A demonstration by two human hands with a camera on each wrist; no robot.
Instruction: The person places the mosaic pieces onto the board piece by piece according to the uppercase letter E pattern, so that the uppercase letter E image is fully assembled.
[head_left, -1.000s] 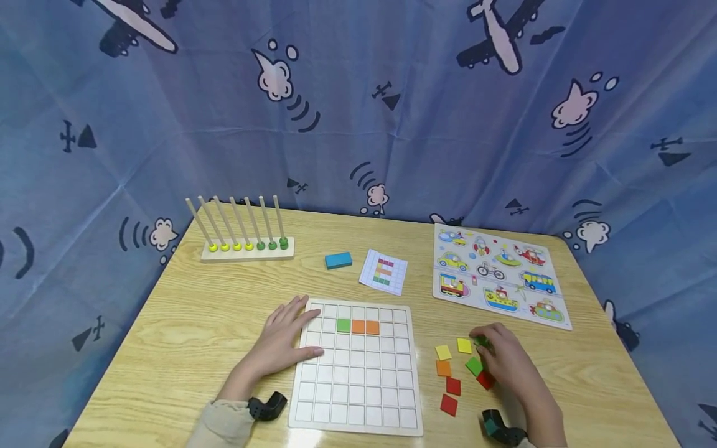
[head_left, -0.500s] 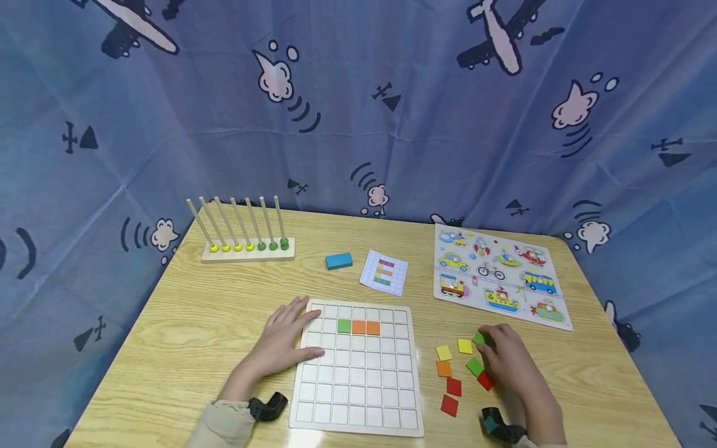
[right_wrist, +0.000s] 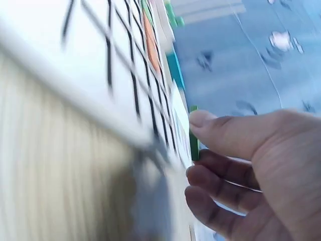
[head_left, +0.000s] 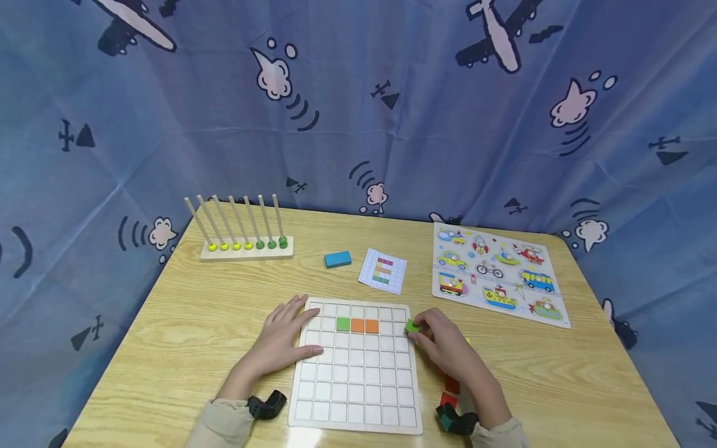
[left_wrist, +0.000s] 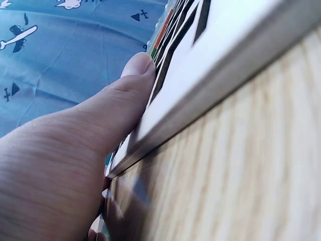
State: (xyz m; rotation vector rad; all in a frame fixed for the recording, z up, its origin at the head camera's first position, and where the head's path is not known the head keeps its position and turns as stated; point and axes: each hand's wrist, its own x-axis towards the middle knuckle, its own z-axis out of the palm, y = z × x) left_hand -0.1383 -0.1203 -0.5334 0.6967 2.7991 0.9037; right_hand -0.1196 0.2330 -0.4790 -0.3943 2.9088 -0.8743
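Note:
A white grid board [head_left: 358, 392] lies on the table, with a green tile [head_left: 343, 324] and two orange tiles [head_left: 365, 326] side by side in its second row. My left hand [head_left: 287, 339] rests on the board's left edge, fingers spread; its thumb lies over the rim in the left wrist view. At the board's upper right edge my right hand [head_left: 448, 348] pinches a second green tile [head_left: 412, 326] between thumb and fingers. The right wrist view shows this tile edge-on. Red tiles [head_left: 449, 399] lie below the right forearm, which hides most of the loose tiles.
Behind the board are a blue block [head_left: 338, 259] and a pattern card [head_left: 383, 271]. A peg rack [head_left: 246, 249] with yellow and green beads stands at the back left. A picture puzzle board [head_left: 498, 274] lies at the back right, before a blue curtain [head_left: 336, 112].
My right hand has picked a green tile from the loose ones and carried it left to the board's right edge. The left hand stays in place.

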